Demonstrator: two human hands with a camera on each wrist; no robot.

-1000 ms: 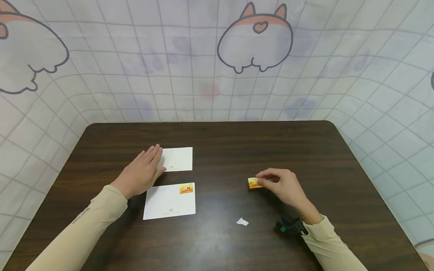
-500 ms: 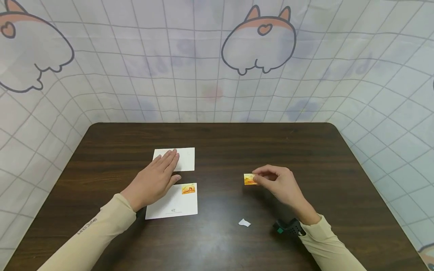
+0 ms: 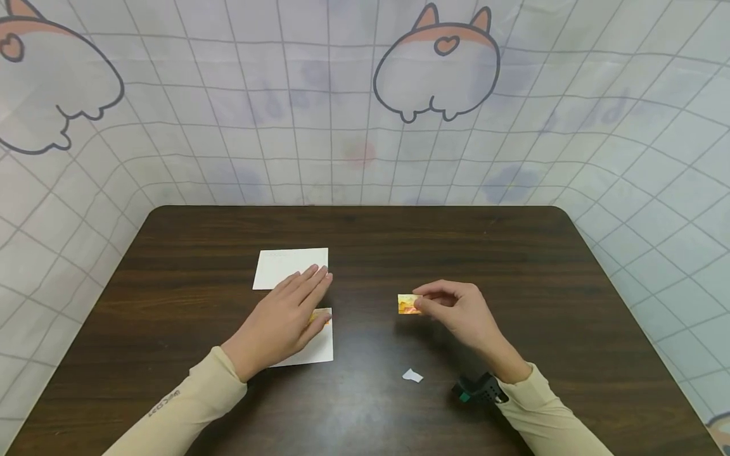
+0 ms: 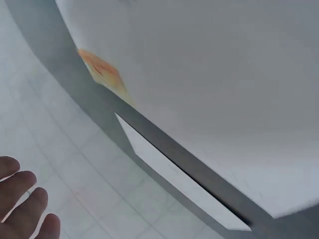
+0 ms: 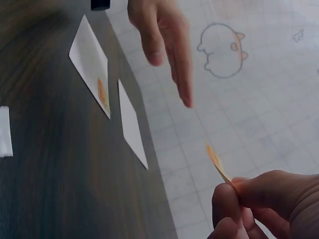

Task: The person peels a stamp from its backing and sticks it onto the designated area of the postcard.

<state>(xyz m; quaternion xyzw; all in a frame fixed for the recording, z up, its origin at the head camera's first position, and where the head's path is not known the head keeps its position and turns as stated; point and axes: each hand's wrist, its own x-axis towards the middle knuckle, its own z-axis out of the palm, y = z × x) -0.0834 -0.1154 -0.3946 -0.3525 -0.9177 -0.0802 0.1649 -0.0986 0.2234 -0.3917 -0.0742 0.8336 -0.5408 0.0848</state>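
1. Holding the stamp (image 3: 406,304) aloft looks like the step in hand; it sits above the table (image 3: 365,418), casting a shadow, well apart from both cards.
2. Grip: right hand (image 3: 464,310) pinches one end of it between thumb and index finger; the other end sticks out free toward the left hand (image 3: 282,320).
3. Light edge pinch seems right: firm enough not to drop it, soft enough not to crease thin paper. Less finger on the printed face is better. Underside and any glue: can't tell.
4. Left hand grips nothing: fingers near straight and side by side, thumb slightly apart, back of hand facing up. In the right wrist view it's raised, not touching the cards.
5. From the head view it covers part of the near card (image 3: 313,348) and the far card's (image 3: 279,269) lower right corner. Clearance matters, I'd judge; a low palm could brush the printed stamp (image 4: 104,72) on the near card.
6. Right wrist bent, hand angled inward, black wrist device (image 3: 481,389) below it. Paper scrap (image 3: 412,375) lies nearby on the table; best not dragged along.
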